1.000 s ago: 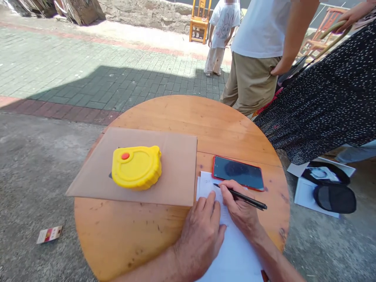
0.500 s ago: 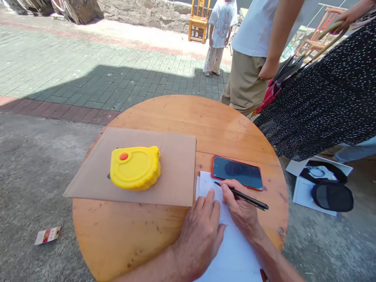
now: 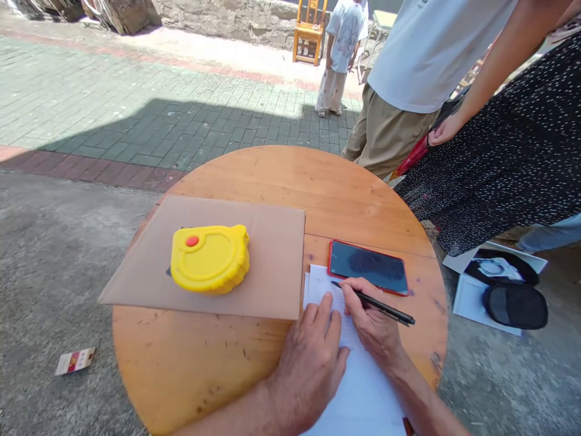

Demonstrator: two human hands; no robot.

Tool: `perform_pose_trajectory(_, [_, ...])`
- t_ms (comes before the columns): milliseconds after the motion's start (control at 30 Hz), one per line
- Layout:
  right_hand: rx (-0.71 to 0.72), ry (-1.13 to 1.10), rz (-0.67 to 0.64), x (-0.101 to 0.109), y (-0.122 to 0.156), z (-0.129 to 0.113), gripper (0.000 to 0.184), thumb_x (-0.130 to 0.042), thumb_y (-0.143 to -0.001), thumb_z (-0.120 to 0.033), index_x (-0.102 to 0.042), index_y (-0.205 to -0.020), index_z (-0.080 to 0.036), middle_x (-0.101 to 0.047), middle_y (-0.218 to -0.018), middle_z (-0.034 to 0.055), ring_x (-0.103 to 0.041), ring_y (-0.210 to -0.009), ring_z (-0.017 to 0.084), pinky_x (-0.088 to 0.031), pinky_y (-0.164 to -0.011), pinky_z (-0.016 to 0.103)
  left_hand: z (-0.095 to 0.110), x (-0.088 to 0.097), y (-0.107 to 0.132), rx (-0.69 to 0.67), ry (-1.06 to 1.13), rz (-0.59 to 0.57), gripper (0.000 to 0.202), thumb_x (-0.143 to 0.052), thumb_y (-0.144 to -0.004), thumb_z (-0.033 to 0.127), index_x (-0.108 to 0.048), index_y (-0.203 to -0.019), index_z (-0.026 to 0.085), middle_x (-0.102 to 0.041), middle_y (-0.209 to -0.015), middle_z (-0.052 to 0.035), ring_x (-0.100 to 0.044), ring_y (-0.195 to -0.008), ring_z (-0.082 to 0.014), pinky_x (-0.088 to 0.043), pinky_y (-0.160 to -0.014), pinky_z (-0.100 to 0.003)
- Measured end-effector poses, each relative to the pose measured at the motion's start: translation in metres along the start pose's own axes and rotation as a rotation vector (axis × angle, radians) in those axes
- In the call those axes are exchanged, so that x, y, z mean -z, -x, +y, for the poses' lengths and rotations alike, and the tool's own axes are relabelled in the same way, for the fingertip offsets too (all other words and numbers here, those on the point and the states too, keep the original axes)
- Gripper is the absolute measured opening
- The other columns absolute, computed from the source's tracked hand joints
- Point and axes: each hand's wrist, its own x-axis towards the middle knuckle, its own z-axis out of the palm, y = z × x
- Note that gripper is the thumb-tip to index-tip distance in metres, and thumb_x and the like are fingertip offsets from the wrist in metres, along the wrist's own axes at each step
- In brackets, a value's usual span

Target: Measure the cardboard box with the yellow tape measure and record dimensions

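Sheets of white paper [image 3: 363, 393] lie on the round wooden table [image 3: 290, 175]. My left hand [image 3: 313, 357] rests flat on their left side, fingers stretched out and pointing away from me. A black pen [image 3: 384, 307] is pinched in my right hand [image 3: 372, 324], its tip at the upper part of the top sheet, where small marks show. Just beyond my right hand lies a phone with a red case [image 3: 367, 266], screen dark. To the left, a yellow tape-measure-shaped object with a red button [image 3: 211, 257] sits on a flat brown cardboard piece [image 3: 272, 260].
A person in a white shirt [image 3: 436, 54] and one in a dotted dark skirt [image 3: 503, 145] stand beyond the table's right side. Farther off are another person [image 3: 340, 54] and a wooden chair [image 3: 310, 36]. An open box with a black case [image 3: 512, 303] lies on the ground.
The person in the white shirt has shifted right and closer, the lowered hand moving right too. My hands, the pen and the paper stay essentially in place.
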Motion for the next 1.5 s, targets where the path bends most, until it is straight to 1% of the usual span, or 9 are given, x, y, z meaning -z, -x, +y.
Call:
perform_pose_trajectory(167, [-0.028, -0.02, 0.058, 0.001, 0.003, 0.001, 0.018, -0.052, -0.095, -0.029, -0.064, -0.084, -0.021, -0.055, -0.056, -0.0048, -0.054, -0.051, 0.013, -0.046, -0.057, 0.027, 0.0, 0.003, -0.004, 0.006, 0.027, -0.05, 0.044, -0.064, -0.085, 0.023, -0.054, -0.126, 0.014, -0.05, -0.147, -0.0145, -0.057, -0.116, -0.0311, -0.054, -0.093, -0.048])
perform_pose_trajectory(267, [-0.06, -0.05, 0.075, 0.001, 0.006, 0.005, 0.018, -0.052, -0.096, -0.031, -0.064, -0.086, -0.022, -0.055, -0.055, -0.0052, -0.055, -0.051, 0.013, -0.047, -0.058, 0.027, 0.0, 0.005, -0.005, 0.007, 0.023, -0.052, 0.046, -0.064, -0.084, 0.023, -0.053, -0.128, 0.012, -0.05, -0.147, -0.0155, -0.057, -0.114, -0.0317, -0.054, -0.093, -0.048])
perform_pose_trajectory(467, [-0.092, -0.048, 0.059, -0.001, 0.007, 0.009, 0.019, -0.052, -0.097, -0.034, -0.064, -0.09, -0.022, -0.054, -0.055, -0.0053, -0.054, -0.05, 0.013, -0.047, -0.056, 0.027, 0.001, 0.004, -0.004, 0.008, 0.02, -0.055, 0.046, -0.066, -0.083, 0.023, -0.056, -0.126, 0.012, -0.053, -0.144, -0.0151, -0.059, -0.111, -0.0319, -0.056, -0.091, -0.048])
perform_pose_trajectory(733, [-0.088, -0.028, 0.042, -0.001, 0.006, 0.009, 0.019, -0.051, -0.097, -0.034, -0.064, -0.09, -0.022, -0.054, -0.056, -0.0052, -0.054, -0.05, 0.013, -0.046, -0.054, 0.026, 0.001, 0.002, -0.004, 0.0, 0.007, -0.021, 0.046, -0.066, -0.082, 0.022, -0.057, -0.125, 0.011, -0.054, -0.143, -0.0157, -0.059, -0.11, -0.033, -0.056, -0.089, -0.049])
perform_pose_trajectory(900, [-0.067, 0.012, 0.033, -0.001, 0.004, 0.006, 0.019, -0.051, -0.097, -0.033, -0.064, -0.089, -0.022, -0.057, -0.06, -0.0039, -0.055, -0.052, 0.013, -0.047, -0.056, 0.026, 0.001, 0.001, -0.004, -0.006, -0.005, -0.009, 0.045, -0.066, -0.082, 0.022, -0.057, -0.124, 0.011, -0.053, -0.144, -0.0164, -0.059, -0.111, -0.033, -0.056, -0.089, -0.049])
perform_pose_trajectory(1033, [-0.074, 0.007, 0.054, -0.001, 0.005, 0.006, 0.018, -0.051, -0.097, -0.032, -0.064, -0.089, -0.022, -0.056, -0.057, -0.0045, -0.055, -0.051, 0.013, -0.047, -0.055, 0.026, 0.001, 0.003, -0.006, 0.0, 0.002, -0.015, 0.045, -0.067, -0.081, 0.022, -0.057, -0.124, 0.011, -0.053, -0.144, -0.0156, -0.059, -0.11, -0.0325, -0.056, -0.089, -0.049])
perform_pose_trajectory(1267, [-0.08, -0.008, 0.043, -0.001, 0.008, 0.007, 0.019, -0.052, -0.097, -0.033, -0.064, -0.088, -0.022, -0.055, -0.057, -0.0046, -0.055, -0.052, 0.013, -0.047, -0.057, 0.026, 0.001, 0.005, -0.005, -0.004, -0.001, -0.022, 0.046, -0.068, -0.081, 0.023, -0.057, -0.124, 0.012, -0.054, -0.143, -0.0152, -0.059, -0.109, -0.0324, -0.057, -0.088, -0.048])
perform_pose_trajectory(1500, [-0.125, -0.042, 0.076, -0.001, 0.01, 0.01, 0.018, -0.052, -0.097, -0.033, -0.064, -0.089, -0.022, -0.054, -0.055, -0.0053, -0.054, -0.049, 0.013, -0.046, -0.054, 0.026, 0.0, 0.006, -0.006, 0.001, 0.024, -0.053, 0.044, -0.064, -0.083, 0.021, -0.056, -0.125, 0.012, -0.052, -0.144, -0.0139, -0.058, -0.108, -0.0304, -0.056, -0.09, -0.047])
